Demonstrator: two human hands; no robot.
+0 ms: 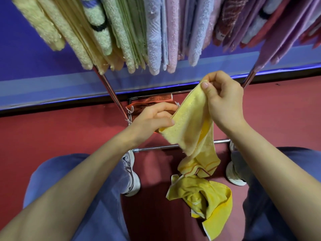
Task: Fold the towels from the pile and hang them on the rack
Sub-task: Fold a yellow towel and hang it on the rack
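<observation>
The yellow towel [192,119] hangs lengthwise from the right hand [224,103], its grip pinching the far top corner, while the left hand [152,119] pinches the left edge lower down, the rack [112,94] just beyond both

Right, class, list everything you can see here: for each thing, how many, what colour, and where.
folded terry towels: many; yellow, green, blue, pink, purple, red; hanging, top.
chrome metal rack: one; silver; centre.
pale yellow terry towel: one; yellow; held, centre.
crumpled bright yellow towel: one; yellow; floor below.
reddish-brown cloth: one; reddish-brown; low on rack.
red floor: one; red; underfoot.
blue wall panel: one; blue; behind rack.
white trainers: two; white; beside rack's base.
blue trousers: one pair; blue; bottom corners.
left-hand grip: one; pinching pale towel's edge.
right-hand grip: one; pinching its top corner.
</observation>
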